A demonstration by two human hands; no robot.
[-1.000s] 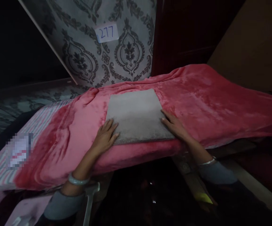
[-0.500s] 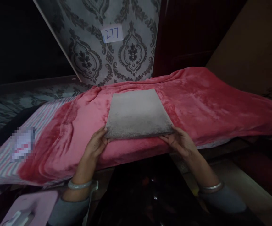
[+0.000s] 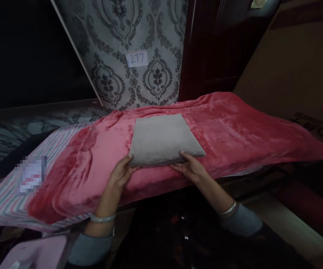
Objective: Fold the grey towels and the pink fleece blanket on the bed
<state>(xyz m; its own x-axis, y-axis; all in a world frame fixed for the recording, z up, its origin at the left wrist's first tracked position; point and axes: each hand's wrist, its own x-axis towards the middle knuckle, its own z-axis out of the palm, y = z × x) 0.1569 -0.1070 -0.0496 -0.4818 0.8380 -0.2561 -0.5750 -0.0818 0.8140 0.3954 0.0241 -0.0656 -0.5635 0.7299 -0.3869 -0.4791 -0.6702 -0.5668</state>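
With the grey cloth [image 3: 162, 135] lying on the red blanket [image 3: 251, 134], I pinch its edge nearest the blanket's front between thumb and fingers of both left hand [image 3: 120, 173] and right hand [image 3: 192, 169] (light, even pressure should limit creasing).

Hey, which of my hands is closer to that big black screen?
Left. Your left hand is at the grey cloth's near left corner, below and right of the black screen in view; your right hand is further right, along the cloth's near edge.
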